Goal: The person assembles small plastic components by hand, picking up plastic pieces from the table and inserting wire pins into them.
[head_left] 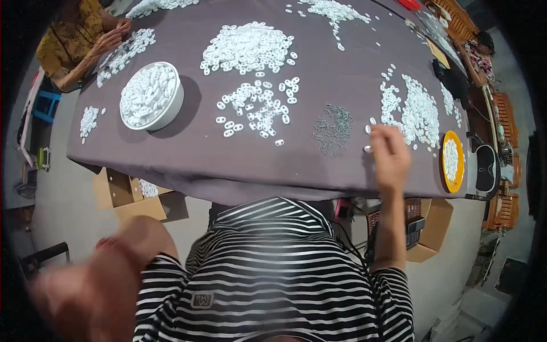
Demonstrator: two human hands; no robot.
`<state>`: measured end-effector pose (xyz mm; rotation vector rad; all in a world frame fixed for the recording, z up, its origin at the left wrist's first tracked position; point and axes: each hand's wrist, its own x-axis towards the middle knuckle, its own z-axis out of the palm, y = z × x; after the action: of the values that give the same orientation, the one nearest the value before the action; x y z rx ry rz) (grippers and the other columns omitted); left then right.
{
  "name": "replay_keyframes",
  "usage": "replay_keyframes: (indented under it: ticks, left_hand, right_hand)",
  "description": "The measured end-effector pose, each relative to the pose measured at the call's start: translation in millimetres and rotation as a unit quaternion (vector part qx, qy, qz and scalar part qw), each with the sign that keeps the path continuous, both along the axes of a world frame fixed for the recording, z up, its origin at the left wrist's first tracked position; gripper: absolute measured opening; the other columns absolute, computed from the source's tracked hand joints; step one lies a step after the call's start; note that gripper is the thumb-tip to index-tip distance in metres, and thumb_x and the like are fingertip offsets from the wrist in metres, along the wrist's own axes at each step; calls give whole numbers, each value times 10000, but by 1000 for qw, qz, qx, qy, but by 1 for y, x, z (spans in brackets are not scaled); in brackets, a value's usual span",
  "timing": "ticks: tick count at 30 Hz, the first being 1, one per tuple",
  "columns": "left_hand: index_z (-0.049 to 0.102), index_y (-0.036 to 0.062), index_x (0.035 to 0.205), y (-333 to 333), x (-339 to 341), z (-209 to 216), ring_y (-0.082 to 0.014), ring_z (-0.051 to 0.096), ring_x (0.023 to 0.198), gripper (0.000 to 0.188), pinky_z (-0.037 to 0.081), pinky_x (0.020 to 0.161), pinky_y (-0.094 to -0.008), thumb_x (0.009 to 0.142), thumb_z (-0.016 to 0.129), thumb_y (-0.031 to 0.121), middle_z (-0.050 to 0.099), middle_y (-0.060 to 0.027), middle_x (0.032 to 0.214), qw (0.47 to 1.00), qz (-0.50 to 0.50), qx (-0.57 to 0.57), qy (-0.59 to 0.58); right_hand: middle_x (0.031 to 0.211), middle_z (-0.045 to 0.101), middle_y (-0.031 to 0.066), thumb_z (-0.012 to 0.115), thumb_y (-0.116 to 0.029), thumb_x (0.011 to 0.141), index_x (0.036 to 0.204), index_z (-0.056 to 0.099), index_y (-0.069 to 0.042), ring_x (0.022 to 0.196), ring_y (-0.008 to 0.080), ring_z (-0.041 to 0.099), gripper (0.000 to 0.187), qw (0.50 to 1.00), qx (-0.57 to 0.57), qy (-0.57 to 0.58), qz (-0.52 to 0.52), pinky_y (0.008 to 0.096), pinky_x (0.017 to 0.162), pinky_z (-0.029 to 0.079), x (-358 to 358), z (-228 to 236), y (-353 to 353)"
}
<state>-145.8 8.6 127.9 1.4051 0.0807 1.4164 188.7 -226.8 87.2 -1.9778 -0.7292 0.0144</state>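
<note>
My right hand [391, 157] hovers over the right side of the table, fingers curled and drawn together; whatever they hold is too small to make out. Just past it lies a pile of small white plastic pieces [419, 111]. To its left is a tangle of small dark metal wire pieces [335, 128]. My left hand [74, 299] is raised off the table at the lower left, smeared by motion, so its fingers cannot be read. In front of me lie scattered white oval two-hole pieces [229, 125], with a larger heap [248, 48] behind them.
A white bowl [171, 114] full of oval pieces stands at the left, an orange dish [445, 182] at the right edge. Another person's hands [111, 40] work at the far left. Cardboard boxes [134, 211] sit below the table edge.
</note>
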Motion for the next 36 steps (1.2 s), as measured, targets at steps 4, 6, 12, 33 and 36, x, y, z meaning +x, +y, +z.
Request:
replay_keyframes:
  ticks: [4, 6, 12, 33, 36]
  left_hand:
    - [664, -6, 1034, -23, 113, -15, -228, 635, 722, 172, 510, 673, -299, 907, 562, 50, 675, -114, 917, 962, 60, 151, 220]
    - [674, 26, 1090, -34, 136, -71, -207, 645, 766, 225, 502, 710, -307, 866, 649, 25, 681, -98, 927, 941, -70, 54, 326]
    - [687, 59, 974, -46, 159, -128, -246, 603, 703, 132, 485, 640, -344, 842, 691, 59, 615, -81, 813, 883, 73, 248, 393]
    - [604, 71, 908, -44, 172, -131, -298, 561, 701, 98, 458, 644, -391, 833, 664, 89, 539, -90, 798, 857, 92, 265, 431]
    - [588, 55, 946, -44, 168, -126, -303, 606, 729, 96, 490, 655, -382, 875, 642, 89, 580, -103, 839, 878, 64, 205, 428]
  right_hand:
    - [824, 606, 91, 628, 7, 866, 925, 650, 1, 759, 207, 580, 63, 987, -57, -140, 56, 312, 699, 477, -6, -61, -13]
    - [822, 606, 107, 632, 23, 851, 915, 648, -5, 770, 242, 585, 71, 990, -49, -115, 62, 328, 704, 479, -11, -77, -11]
    - [830, 598, 116, 651, 24, 842, 964, 667, -4, 790, 256, 590, 127, 980, -88, -160, 74, 340, 717, 487, -13, -88, -11]
    - [861, 545, 140, 624, -16, 866, 920, 581, 1, 753, 294, 557, 71, 979, -145, -99, 106, 362, 672, 464, -2, -70, -7]
    - [850, 532, 129, 602, -34, 885, 920, 577, 3, 743, 258, 549, 58, 981, -135, -106, 92, 353, 675, 462, -2, -63, -3]
